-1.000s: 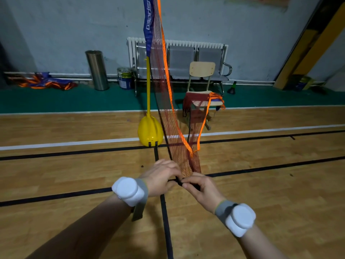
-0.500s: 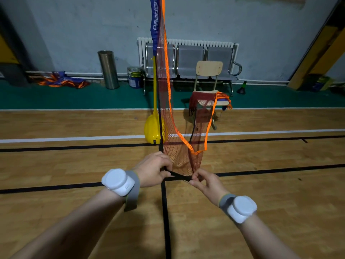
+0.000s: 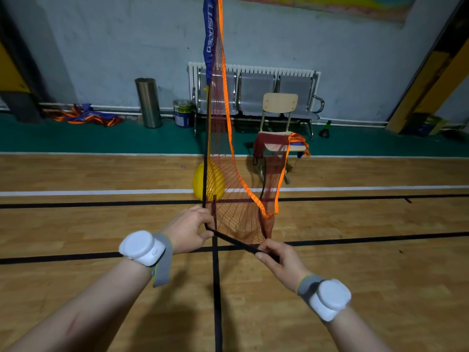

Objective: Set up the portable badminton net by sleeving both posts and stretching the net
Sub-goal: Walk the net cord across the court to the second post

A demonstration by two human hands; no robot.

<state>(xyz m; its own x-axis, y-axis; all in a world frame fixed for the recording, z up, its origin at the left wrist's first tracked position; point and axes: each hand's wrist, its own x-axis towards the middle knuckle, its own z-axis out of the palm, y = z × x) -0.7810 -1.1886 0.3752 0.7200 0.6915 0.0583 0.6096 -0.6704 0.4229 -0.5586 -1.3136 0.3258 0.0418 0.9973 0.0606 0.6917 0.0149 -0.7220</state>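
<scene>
Nearest, at 6 o'clock of the view, I find both hands on the net's lower edge. The left hand (image 3: 189, 229) has its fingers (image 3: 203, 233) curled tight on the black bottom band (image 3: 236, 241), where that band turns up toward the post. The right hand (image 3: 278, 257), at its 4 o'clock, pinches the same band between thumb and fingers. The band runs taut between the two hands.

At 12 o'clock above them the red net (image 3: 236, 199) hangs slack and bunched. Its orange top band (image 3: 228, 123) sags in a deep V rather than lying level.

Further out at 12 o'clock the yellow base (image 3: 203, 182) stands on the wooden floor. The blue sleeve (image 3: 209, 34) rises above it, so I judge the first post sleeved. At 1 o'clock the remainder of the net lies heaped (image 3: 271, 144) on the seat of a wooden chair (image 3: 280, 105). I see no second post or base.

Assessment: half done at most. Outstanding items are drawing the net off the chair, sleeving the second post and stretching the net.
</scene>
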